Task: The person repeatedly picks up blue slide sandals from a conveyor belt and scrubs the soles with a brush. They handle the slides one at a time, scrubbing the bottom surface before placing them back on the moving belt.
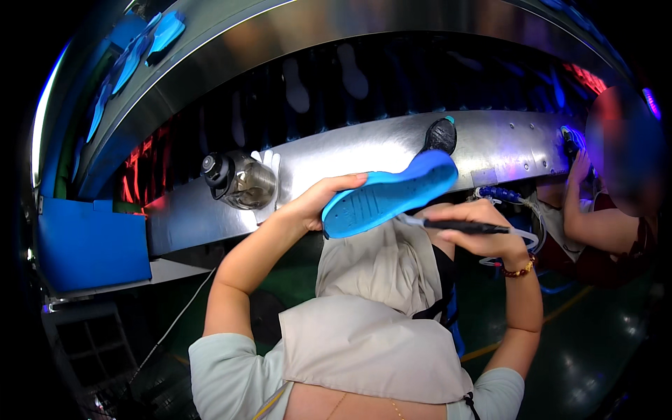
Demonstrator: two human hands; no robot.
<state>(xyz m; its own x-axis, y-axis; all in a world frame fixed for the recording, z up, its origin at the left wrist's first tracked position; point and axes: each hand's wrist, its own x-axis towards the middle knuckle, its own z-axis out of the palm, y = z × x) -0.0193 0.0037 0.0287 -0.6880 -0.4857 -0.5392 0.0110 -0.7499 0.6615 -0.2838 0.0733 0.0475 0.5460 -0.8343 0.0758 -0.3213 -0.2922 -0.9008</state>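
My left hand is closed on the toe-side end of a bright blue shoe sole, thumb along its upper edge. The sole tilts up to the right, and grooves and small holes mark its face. Fingers of my right hand wrap round a slim black-handled tool. Its pale grey tip points left, just below the sole's lower edge; what kind of tip it is cannot be made out. Beyond the blue sole, a black shoe sole lies on the metal ledge.
Left on the ledge stands a clear bottle with a black lid, beside a white glove. Behind runs a dark conveyor carrying soles. A blue box is at far left. At right, a person's hand works by the ledge; a blue coiled hose hangs nearby.
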